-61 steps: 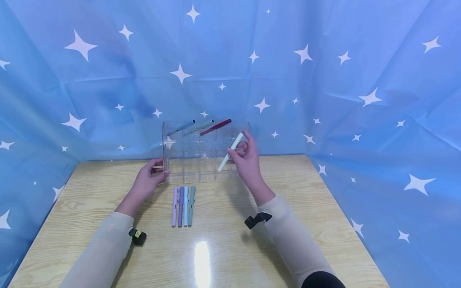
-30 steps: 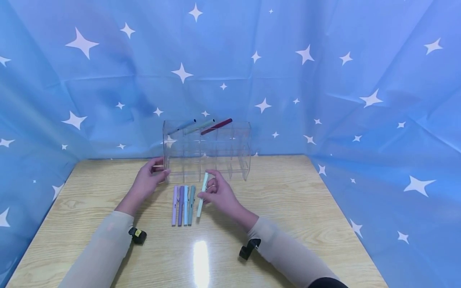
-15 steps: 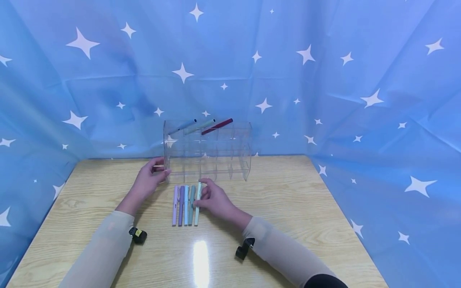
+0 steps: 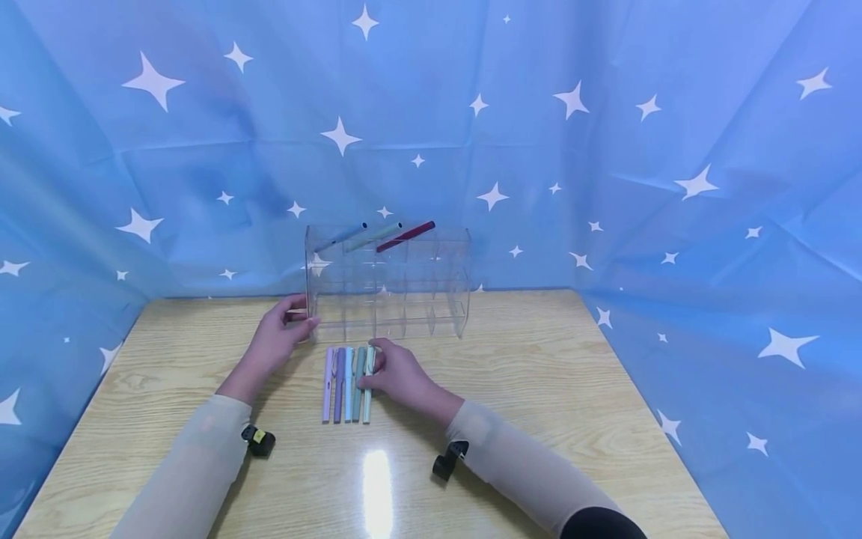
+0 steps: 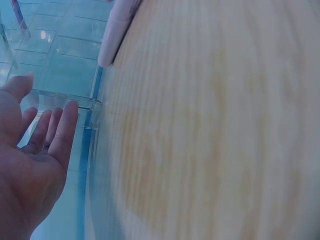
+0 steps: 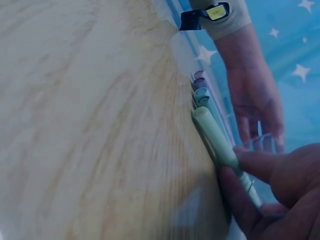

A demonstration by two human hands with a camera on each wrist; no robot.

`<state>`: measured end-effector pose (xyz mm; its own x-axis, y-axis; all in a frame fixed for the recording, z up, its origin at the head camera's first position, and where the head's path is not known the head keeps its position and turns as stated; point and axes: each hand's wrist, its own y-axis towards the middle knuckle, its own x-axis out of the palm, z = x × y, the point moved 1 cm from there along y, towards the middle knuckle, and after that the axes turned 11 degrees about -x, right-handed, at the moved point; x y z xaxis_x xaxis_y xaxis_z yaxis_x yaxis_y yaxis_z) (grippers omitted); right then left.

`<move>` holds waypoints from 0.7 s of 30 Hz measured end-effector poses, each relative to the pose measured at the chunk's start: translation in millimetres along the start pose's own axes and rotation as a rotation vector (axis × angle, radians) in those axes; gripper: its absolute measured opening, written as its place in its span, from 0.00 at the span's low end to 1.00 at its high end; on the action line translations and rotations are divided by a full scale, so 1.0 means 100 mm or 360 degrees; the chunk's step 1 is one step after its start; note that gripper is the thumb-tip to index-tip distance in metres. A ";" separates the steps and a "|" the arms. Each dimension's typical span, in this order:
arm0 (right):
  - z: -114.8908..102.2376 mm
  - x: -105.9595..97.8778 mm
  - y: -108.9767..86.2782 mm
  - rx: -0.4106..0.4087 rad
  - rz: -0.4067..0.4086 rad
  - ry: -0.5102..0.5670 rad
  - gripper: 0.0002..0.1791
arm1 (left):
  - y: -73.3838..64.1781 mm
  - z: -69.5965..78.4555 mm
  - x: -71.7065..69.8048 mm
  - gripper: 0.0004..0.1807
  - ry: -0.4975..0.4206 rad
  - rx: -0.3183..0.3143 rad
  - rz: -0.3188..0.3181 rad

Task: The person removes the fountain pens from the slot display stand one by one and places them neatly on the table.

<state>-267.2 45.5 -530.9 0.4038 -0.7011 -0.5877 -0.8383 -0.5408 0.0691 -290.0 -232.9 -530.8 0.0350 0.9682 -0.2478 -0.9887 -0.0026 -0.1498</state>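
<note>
My right hand (image 4: 404, 378) pinches a mint-green pen (image 6: 215, 137) between thumb and fingers, low at the table top. This pen lies at the right end of a row, beside a teal pen (image 4: 358, 404), a light blue pen (image 4: 348, 389), a dark purple pen (image 4: 339, 393) and a lilac pen (image 4: 327, 393). Behind the row stands a clear plastic pen rack (image 4: 465, 303) with several compartments. At its left side, my left hand (image 4: 272, 337) touches the lower edge with fingers fairly straight, as the left wrist view shows.
Leaning in the rack's top compartments are a blue pen (image 4: 343, 236), a pale green pen (image 4: 377, 236) and a red pen (image 4: 406, 236). A wooden table (image 4: 539, 389) carries everything. Behind it hangs a blue curtain (image 4: 431, 90) with white stars.
My right hand has brought the mint-green pen from in front of the rack's right part down and left to the row's right end. My left hand has stayed at the rack.
</note>
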 end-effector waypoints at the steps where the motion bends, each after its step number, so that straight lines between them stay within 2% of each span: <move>1: 0.00 0.00 0.01 0.0008 -0.0006 -0.0013 0.50 | 0.00 0.00 0.00 0.36 -0.0001 0.0002 0.0007; 5: -0.01 0.01 0.03 0.0028 -0.0025 -0.0072 0.49 | 0.00 0.00 0.01 0.36 0.0008 0.0013 0.0016; 10: -0.05 0.00 0.02 0.0065 -0.0049 -0.0056 0.50 | 0.00 -0.01 0.01 0.37 -0.0025 0.0005 0.0004; 21: -0.06 0.01 -0.02 0.0085 -0.0041 0.0155 0.49 | -0.02 0.00 0.01 0.36 -0.0022 0.0007 0.0004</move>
<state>-262.9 42.8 -526.5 0.4568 -0.7306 -0.5076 -0.8445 -0.5354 0.0106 -287.8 -231.9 -530.4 0.0307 0.9716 -0.2348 -0.9894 -0.0038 -0.1452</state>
